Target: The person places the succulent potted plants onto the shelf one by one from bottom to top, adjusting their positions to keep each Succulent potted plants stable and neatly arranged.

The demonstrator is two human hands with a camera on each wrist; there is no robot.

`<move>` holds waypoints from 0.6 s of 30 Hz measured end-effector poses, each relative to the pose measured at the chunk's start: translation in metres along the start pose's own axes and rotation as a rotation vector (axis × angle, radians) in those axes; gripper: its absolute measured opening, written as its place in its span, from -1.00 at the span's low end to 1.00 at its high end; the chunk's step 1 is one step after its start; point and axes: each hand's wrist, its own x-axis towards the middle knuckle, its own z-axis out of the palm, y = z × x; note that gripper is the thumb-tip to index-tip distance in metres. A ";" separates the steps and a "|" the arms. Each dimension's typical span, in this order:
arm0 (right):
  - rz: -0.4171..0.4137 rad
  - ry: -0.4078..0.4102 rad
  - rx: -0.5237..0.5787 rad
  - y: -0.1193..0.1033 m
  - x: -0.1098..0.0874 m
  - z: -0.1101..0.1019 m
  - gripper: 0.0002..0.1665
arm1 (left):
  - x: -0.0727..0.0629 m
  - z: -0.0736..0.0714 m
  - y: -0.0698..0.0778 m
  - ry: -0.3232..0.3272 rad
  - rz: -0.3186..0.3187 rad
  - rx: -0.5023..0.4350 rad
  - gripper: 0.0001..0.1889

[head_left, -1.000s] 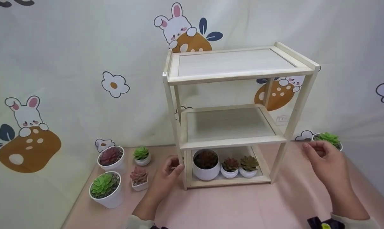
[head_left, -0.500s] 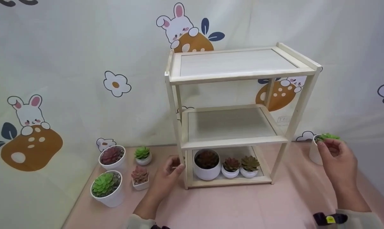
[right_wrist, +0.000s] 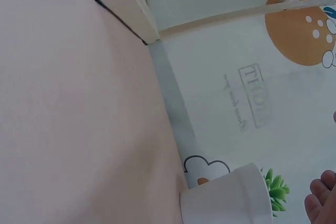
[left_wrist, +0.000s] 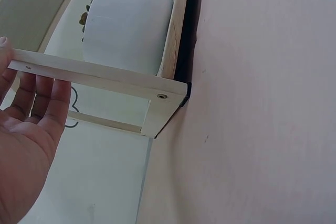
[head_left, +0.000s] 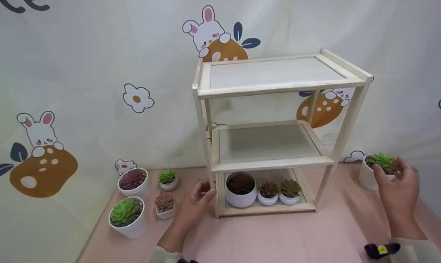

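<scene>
My left hand (head_left: 195,202) holds the front left post of a pale wooden three-tier shelf (head_left: 271,165). In the left wrist view its fingers (left_wrist: 55,103) lie behind the post and the thumb lies in front. On the bottom tier stand a large white pot (head_left: 241,195) with a dark red succulent and two small potted succulents (head_left: 268,193). At the far right my right hand (head_left: 399,186) hovers by a white pot (head_left: 367,177) with a green succulent (head_left: 382,160). The fingers are loosely bent, and the right wrist view shows them apart from the white pot (right_wrist: 228,198).
Left of the shelf stand several potted succulents: a green one (head_left: 125,212) and a dark red one (head_left: 132,179) in larger white pots, a small green one (head_left: 167,176) and a pink one (head_left: 165,202). A printed cloth (head_left: 85,73) hangs behind the pink table (head_left: 264,237).
My right hand has moved right, from beside the shelf to the potted green succulent at the far right. The left hand stays on the post. The head view has shifted slightly.
</scene>
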 end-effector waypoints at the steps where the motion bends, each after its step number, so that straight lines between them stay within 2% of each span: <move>1: 0.003 0.000 0.005 0.002 0.002 0.000 -0.10 | 0.000 0.000 0.000 0.001 -0.002 -0.002 -0.56; 10: 0.108 -0.048 0.005 0.017 0.016 -0.003 0.19 | 0.000 0.000 -0.002 0.003 -0.015 -0.010 -0.63; 18: 0.210 -0.151 -0.010 0.024 0.034 -0.004 0.41 | -0.001 0.001 -0.001 0.006 -0.021 -0.010 -0.63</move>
